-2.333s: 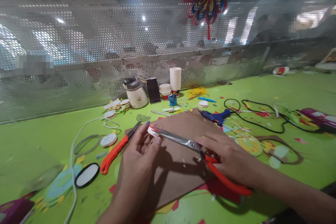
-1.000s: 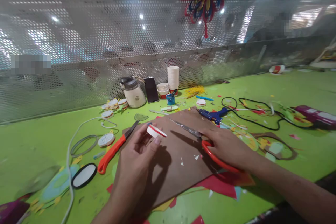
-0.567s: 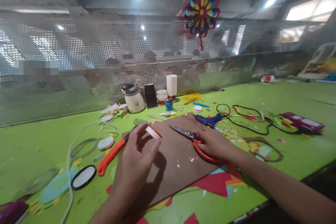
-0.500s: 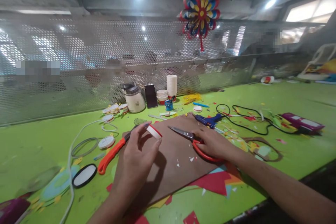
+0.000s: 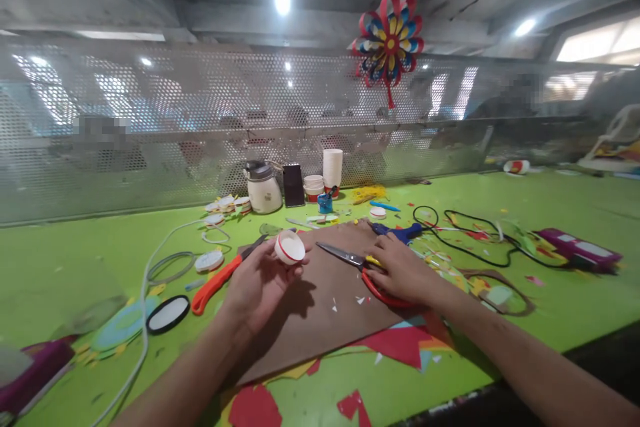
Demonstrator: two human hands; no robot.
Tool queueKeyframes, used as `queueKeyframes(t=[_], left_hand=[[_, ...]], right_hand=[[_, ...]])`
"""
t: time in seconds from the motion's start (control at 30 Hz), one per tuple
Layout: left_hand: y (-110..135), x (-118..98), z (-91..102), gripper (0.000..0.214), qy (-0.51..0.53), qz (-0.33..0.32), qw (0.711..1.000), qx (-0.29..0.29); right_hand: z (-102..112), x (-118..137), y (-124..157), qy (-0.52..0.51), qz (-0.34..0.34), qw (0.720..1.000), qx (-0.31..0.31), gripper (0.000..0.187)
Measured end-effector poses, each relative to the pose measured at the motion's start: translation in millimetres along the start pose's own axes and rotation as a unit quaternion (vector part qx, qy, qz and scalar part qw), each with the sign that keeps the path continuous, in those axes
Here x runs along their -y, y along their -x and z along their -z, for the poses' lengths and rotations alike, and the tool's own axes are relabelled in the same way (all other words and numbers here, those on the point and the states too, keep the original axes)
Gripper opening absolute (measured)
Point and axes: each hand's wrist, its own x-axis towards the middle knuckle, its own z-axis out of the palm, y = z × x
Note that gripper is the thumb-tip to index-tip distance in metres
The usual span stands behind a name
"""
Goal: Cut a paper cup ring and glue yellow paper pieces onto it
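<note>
At the left hand's 9 o'clock an orange knife (image 5: pixel 220 279) lies on the green table (image 5: pixel 75 267). The left hand (image 5: pixel 260 283) pinches a shallow white cup base (image 5: pixel 289 247) with a red rim between thumb and fingertips. The piece sits at the hand's 1 o'clock, raised above the brown cardboard (image 5: pixel 320 320). Edge-on half a second ago, it is now tipped so its hollow faces the camera. The scissors (image 5: pixel 345 257), earlier at the piece, now lie flat on the cardboard at its 3 o'clock, apart from it. The right hand (image 5: pixel 400 270) curls over their red handles, a blue glue gun (image 5: pixel 400 232) at its 12 o'clock.
</note>
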Motion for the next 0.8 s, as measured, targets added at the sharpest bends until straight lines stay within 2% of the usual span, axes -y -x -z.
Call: queueKeyframes(t=[0.13,0.3,0.57,0.7,0.8], left_hand=[[1.4,-1.1,-0.7,0.022,0.003,0.002,1.000,0.030],[-0.8,-0.9,-0.1,0.020,-0.050,0.010,0.998,0.027],[-10.6,-4.4,-0.6,0.013,-0.138,0.034,0.990,0.005],[-11.6,-15.9,-7.9,0.007,-0.190,0.011,0.982,0.012],[-10.0,-25.0,-11.5,0.032,-0.226,-0.011,0.974,0.028]], right_hand=[[2.8,4.6,0.5,-0.024,0.011,0.999,-0.043,0.030],[2.0,4.7,0.0,-0.049,0.018,0.997,-0.057,0.026],[0.6,1.6,-3.3,-0.055,0.013,0.998,-0.011,0.021],[-0.7,-4.0,-5.5,-0.039,0.001,0.999,0.027,0.025],[1.7,-8.4,-5.8,-0.029,-0.001,0.998,0.047,0.027]])
